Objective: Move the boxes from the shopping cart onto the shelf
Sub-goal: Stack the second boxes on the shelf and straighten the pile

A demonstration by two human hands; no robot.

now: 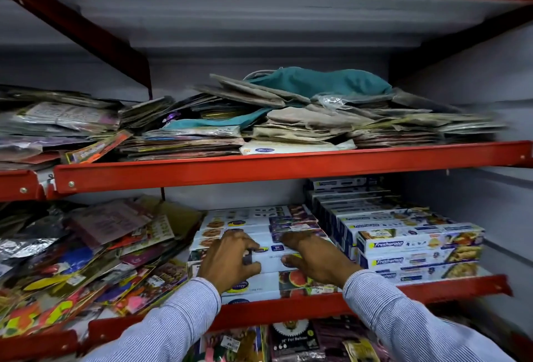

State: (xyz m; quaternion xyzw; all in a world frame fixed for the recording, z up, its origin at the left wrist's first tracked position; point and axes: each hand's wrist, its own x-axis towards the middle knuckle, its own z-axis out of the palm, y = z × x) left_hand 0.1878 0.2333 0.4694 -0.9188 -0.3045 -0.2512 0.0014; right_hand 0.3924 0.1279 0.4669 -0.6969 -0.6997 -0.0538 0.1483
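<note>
Long white boxes with fruit pictures [253, 229] lie stacked on the lower red shelf [432, 292], in the middle. My left hand [230, 260] and my right hand [311, 257] both rest on the front white box [271, 260] at the top of that stack, fingers over its top and thumbs against its front face. The shopping cart is out of view. Both sleeves are striped light blue.
Blue-and-white wrap boxes [418, 243] are stacked right of the white ones. Loose colourful packets [86, 260] fill the shelf's left side. The shelf above [288, 165] holds piles of flat packets and teal cloth [317, 82]. More packets [291, 335] sit below.
</note>
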